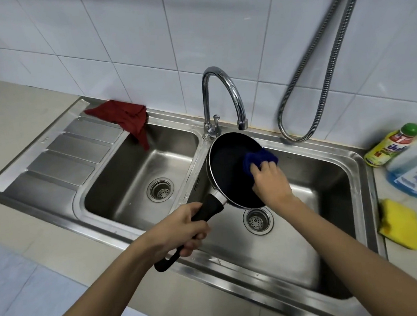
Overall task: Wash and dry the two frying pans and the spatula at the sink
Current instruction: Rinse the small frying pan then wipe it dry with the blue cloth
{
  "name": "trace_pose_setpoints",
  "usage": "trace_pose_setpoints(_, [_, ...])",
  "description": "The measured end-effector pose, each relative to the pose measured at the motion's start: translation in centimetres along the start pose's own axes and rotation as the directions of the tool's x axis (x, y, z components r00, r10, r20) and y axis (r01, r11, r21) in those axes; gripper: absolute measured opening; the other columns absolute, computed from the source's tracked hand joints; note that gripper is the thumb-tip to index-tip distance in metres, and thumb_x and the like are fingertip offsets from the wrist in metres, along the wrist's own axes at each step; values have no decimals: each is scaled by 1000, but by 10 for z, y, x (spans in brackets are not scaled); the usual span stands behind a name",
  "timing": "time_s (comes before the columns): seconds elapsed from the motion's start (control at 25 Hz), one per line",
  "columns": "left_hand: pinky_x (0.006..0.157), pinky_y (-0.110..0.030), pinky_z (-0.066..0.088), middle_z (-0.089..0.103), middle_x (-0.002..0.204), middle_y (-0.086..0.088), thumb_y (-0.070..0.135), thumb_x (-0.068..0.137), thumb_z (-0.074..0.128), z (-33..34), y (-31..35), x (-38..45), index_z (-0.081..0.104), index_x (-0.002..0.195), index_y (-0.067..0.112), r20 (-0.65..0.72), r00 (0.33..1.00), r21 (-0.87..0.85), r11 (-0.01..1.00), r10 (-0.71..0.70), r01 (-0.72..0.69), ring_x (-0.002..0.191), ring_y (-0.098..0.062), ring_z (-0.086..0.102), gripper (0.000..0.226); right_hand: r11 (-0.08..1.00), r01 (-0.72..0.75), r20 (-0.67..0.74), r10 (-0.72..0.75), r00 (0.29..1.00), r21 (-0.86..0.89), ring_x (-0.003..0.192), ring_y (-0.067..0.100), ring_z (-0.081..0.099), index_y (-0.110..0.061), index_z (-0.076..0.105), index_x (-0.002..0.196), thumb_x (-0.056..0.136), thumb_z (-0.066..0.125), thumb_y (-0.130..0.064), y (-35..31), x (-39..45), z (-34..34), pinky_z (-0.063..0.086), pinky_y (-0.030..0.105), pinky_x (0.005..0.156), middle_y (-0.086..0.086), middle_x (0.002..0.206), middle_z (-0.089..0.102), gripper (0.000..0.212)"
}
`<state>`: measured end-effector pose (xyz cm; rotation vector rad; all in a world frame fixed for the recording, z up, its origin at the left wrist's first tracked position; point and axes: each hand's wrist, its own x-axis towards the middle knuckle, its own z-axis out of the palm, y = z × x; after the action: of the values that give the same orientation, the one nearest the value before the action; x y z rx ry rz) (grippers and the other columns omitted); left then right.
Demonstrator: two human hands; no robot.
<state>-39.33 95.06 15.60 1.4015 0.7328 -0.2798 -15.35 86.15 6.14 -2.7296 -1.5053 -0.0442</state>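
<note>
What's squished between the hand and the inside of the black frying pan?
A blue cloth, seen in the head view, pressed by the right hand against the pan.

Two bare forearms enter from the lower edge of the frame, one at lower left, one at lower right; no sleeves cover them; the left hand (181,232) and right hand (270,181) are bare, ungloved, fingernails short and plain.

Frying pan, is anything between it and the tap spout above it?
Nothing visible. The frying pan, held by the left hand, sits tilted just below the tap spout; the right hand presses a blue cloth inside it.
</note>
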Motion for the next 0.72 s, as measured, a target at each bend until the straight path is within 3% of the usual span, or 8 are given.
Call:
trace_pose_setpoints(0.08, [33, -19, 27, 41, 60, -2, -3, 89, 48, 1, -1, 4, 44, 111, -2, -1, 1000, 1, 1000, -17, 17, 38, -9, 33, 22, 957, -114, 280, 37, 959, 265, 96, 35, 59, -11, 60, 111, 80, 60, -19, -9, -18, -14, 46, 37, 81, 17, 99, 64, 32])
trace_pose_setpoints(0.16, [33, -19, 27, 42, 60, -1, -2, 89, 49, 1, -2, 8, 46, 109, 5, 13, 999, 22, 999, -44, 44, 38, -8, 33, 21, 632, -367, 460, 19, 888, 683, 84, 25, 65, -20, 65, 89, 79, 61, -22, -23, -31, -27, 48, 33, 74, 6, 84, 68, 12])
trace_pose_setpoints(0.24, [34, -20, 28, 42, 61, -1, -1, 89, 50, 1, -2, 11, 47, 108, 11, 36, 997, 75, 995, -73, 70, 40, -9, 33, 23, 364, -355, 373, 22, 928, 861, 75, 19, 65, -22, 64, 80, 77, 59, -20, -41, -31, -30, 50, 33, 72, 1, 76, 69, 6])
trace_pose_setpoints(0.36, [36, -22, 30, 42, 62, -2, 2, 89, 50, 8, 4, 4, 45, 103, 15, 74, 991, 221, 971, -108, 89, 40, -8, 35, 19, 112, -305, 255, 326, 910, 946, 76, 16, 64, -18, 62, 93, 84, 58, -16, -61, -13, -31, 48, 29, 69, 1, 83, 68, 10])
trace_pose_setpoints(0.44, [36, -21, 30, 42, 60, 0, 1, 89, 49, 11, 7, -1, 46, 97, 16, 87, 991, 218, 973, -97, 76, 39, -7, 35, 17, 184, -249, 124, 512, 850, 951, 78, 19, 59, -13, 56, 95, 88, 59, -15, -54, 1, -27, 40, 28, 69, 4, 87, 64, 8])
trace_pose_setpoints(0.52, [36, -21, 31, 45, 63, -2, 3, 89, 52, 7, 8, -2, 48, 101, 12, 65, 996, 198, 979, -68, 54, 39, -8, 36, 16, 543, -215, -55, 437, 898, 812, 88, 27, 56, -8, 53, 103, 88, 59, -13, -29, 8, -14, 41, 31, 75, 11, 98, 59, 17])
trace_pose_setpoints(0.6, [35, -21, 31, 46, 64, -3, 3, 88, 53, 0, 7, -1, 47, 110, 5, 29, 999, 151, 988, -43, 38, 39, -8, 37, 23, 873, -181, -40, 222, 974, 452, 99, 33, 52, -6, 52, 118, 86, 58, -10, -7, 6, -1, 43, 39, 85, 16, 113, 54, 33])
trace_pose_setpoints(0.72, [33, -19, 30, 44, 60, -1, -1, 88, 52, -2, 4, 3, 46, 110, 1, 11, 999, 74, 997, -31, 30, 39, -8, 36, 23, 943, -187, 141, 153, 978, 276, 105, 39, 51, -6, 52, 122, 85, 59, -17, -11, -15, 4, 41, 40, 90, 21, 114, 56, 39])
